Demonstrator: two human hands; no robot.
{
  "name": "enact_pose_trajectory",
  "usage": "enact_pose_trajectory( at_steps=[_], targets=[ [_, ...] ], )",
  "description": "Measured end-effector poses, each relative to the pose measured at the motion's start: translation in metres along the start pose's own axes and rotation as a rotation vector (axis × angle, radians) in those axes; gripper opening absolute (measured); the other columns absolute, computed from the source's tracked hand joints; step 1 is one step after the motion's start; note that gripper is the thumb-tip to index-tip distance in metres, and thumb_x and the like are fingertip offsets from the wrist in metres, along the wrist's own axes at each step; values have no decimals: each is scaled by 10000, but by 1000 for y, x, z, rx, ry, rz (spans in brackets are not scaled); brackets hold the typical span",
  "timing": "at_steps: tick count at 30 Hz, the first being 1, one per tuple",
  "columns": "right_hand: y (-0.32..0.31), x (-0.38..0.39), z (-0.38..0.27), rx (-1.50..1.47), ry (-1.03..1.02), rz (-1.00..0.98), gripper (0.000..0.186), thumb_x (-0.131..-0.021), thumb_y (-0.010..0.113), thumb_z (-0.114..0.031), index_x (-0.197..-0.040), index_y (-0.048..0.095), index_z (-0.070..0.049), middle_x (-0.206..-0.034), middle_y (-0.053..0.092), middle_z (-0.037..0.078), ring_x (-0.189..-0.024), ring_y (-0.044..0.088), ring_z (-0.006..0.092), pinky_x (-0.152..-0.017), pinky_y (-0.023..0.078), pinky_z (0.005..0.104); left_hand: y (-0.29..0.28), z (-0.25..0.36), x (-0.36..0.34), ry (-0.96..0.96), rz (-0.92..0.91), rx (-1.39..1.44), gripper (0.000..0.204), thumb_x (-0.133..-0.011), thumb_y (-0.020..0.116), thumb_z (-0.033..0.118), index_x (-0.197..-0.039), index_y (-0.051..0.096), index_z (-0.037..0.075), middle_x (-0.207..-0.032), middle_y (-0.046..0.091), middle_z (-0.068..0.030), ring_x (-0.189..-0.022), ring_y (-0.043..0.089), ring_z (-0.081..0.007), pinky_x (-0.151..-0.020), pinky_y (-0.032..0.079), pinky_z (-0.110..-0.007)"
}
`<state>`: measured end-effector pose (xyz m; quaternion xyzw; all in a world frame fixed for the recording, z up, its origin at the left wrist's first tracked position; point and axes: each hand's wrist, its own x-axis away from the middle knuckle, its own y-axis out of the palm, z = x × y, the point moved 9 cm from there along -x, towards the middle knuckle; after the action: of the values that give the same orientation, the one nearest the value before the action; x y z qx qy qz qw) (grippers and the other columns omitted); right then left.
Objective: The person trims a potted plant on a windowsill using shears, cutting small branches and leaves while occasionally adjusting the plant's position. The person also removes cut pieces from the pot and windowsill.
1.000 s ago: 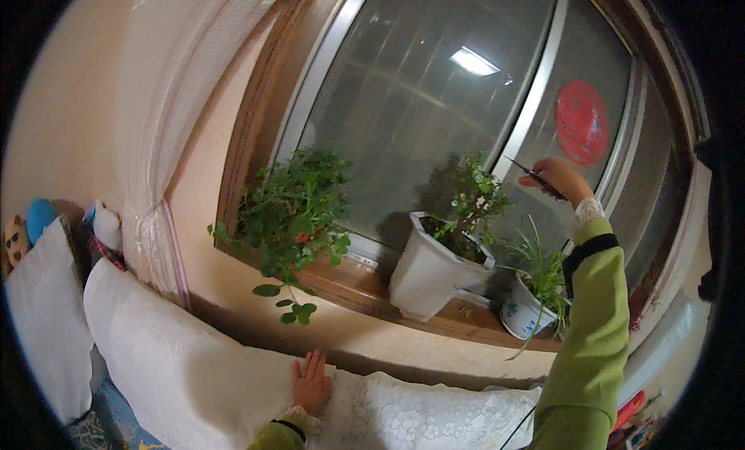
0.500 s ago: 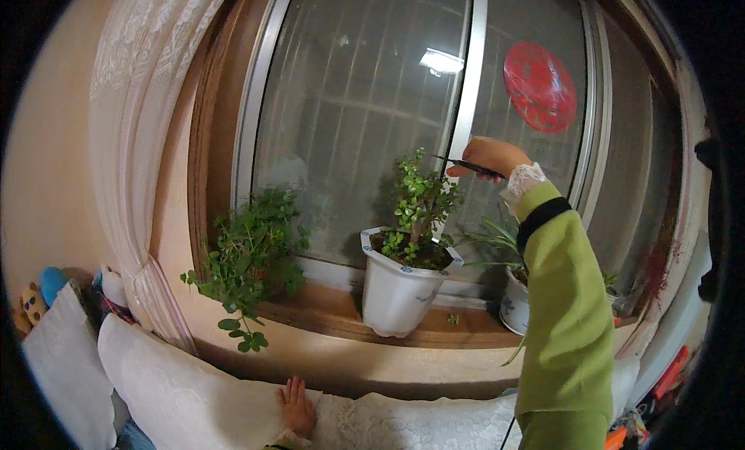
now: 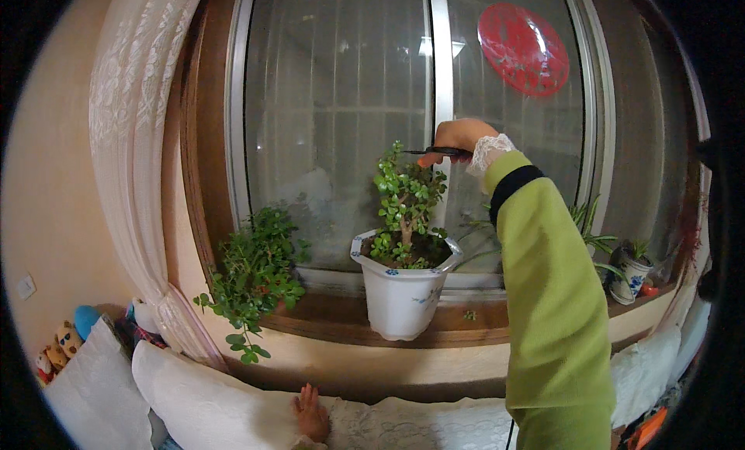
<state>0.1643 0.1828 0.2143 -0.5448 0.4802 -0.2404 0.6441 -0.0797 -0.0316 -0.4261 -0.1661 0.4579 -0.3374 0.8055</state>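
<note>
Here's the right hand (image 3: 459,136), up in front of the window (image 3: 341,132), gripping a dark, thin-pointed tool (image 3: 444,150); the point reaches left to the very top of the small-leaved plant (image 3: 403,192), though whether it touches a leaf I cannot tell; that plant stands upright in a white faceted pot (image 3: 400,302) with blue patterns around its rim, right in the middle of the wooden sill (image 3: 310,316); down below, the left hand (image 3: 312,416) is open and holds nothing, fingers stretched upward, lying against the white cover (image 3: 388,420); on the sill to the left, a bushy green plant (image 3: 256,264) spills over the edge, one stem hanging below it; just right of the white pot lies a small green sprig (image 3: 469,315); far right, a small blue-and-white pot (image 3: 635,275) leans beside a red round object (image 3: 649,289); and high on the glass, a red oval decoration (image 3: 524,50) shines, to the right of the silvery window bar (image 3: 441,62).
</note>
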Motion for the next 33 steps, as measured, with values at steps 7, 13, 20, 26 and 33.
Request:
enact_pose_trajectory(
  at_steps=[7, 13, 20, 26, 33],
  targets=[
    [0, -7, 12, -3, 41, -27, 497, -686, 814, -607, -790, 756, -124, -625, 574, 21, -494, 489, 137, -485, 383, 305, -1, 1, -2, 32, 84, 4, 504, -1007, 366, 316, -1363, 512, -10, -1501, 435, -186, -1414, 363, -386, -1168, 174, -553],
    [12, -18, 4, -20, -34, -70, 523, -688, 811, -622, -801, 754, -114, -596, 533, 1, -486, 468, 125, -475, 358, 310, -6, 4, -2, 47, 96, -30, 475, -1012, 380, 279, -1366, 506, -11, -1495, 439, -189, -1401, 389, -368, -1165, 195, -544],
    [15, -27, 1, -10, -20, -29, 521, -678, 817, -623, -793, 762, -118, -599, 553, 8, -494, 487, 129, -474, 372, 311, -5, 5, 0, 71, 111, -31, 453, -1027, 352, 250, -1366, 509, -6, -1499, 433, -189, -1400, 396, -355, -1166, 205, -539],
    [16, -28, -13, -11, -69, -15, 521, -669, 822, -623, -762, 758, -114, -608, 573, 13, -499, 500, 132, -476, 380, 306, -7, 7, -2, 53, 104, -12, 468, -1022, 358, 259, -1375, 504, -10, -1498, 438, -191, -1397, 402, -366, -1173, 189, -549],
    [-1, -6, -12, -127, -42, -59, 507, -725, 794, -595, -809, 755, -96, -573, 547, 11, -461, 474, 121, -447, 348, 303, -20, 22, -1, 53, 158, 88, 453, -973, 423, 162, -1389, 494, -1, -1498, 420, -227, -1401, 385, -393, -1179, 163, -561]
  ],
)
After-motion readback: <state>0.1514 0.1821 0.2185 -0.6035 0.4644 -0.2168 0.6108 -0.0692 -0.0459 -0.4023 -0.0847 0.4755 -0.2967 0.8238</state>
